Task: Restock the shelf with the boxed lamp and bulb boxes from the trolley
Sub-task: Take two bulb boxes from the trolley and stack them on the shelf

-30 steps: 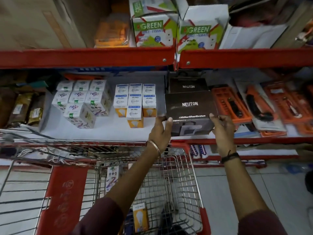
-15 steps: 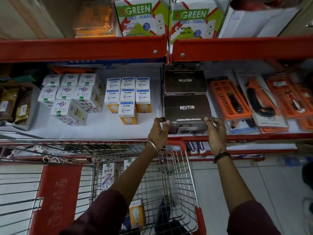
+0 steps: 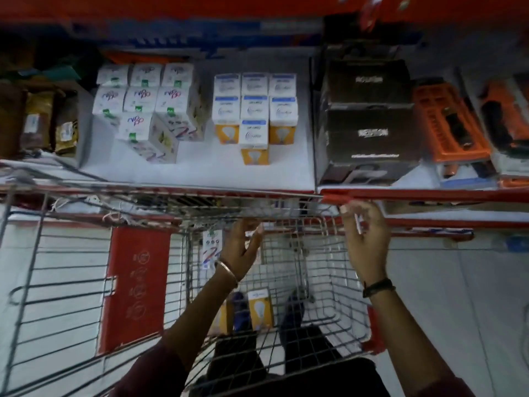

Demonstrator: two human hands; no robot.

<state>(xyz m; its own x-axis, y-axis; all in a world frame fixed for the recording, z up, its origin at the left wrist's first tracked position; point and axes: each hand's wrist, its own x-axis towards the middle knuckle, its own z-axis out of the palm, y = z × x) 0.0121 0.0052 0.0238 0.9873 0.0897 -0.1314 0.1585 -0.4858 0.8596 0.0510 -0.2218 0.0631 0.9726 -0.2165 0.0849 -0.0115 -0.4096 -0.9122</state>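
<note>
The black boxed lamp stands at the front of the shelf, in front of a second black box. Both my hands hang below the shelf edge, over the wire trolley. My left hand is open with spread fingers inside the basket. My right hand is open near the trolley's far rim and holds nothing. In the basket lie a yellow-and-white bulb box and a white bulb box against the far wall.
White bulb boxes and yellow-and-white bulb boxes are stacked on the left part of the shelf. Orange tool packs lie right of the lamp boxes. Brown packets sit far left. A red trolley flap stands left of the basket.
Both hands let go of the lamp box, which stays on the shelf, and dropped back down over the trolley. The view tilted downward.
</note>
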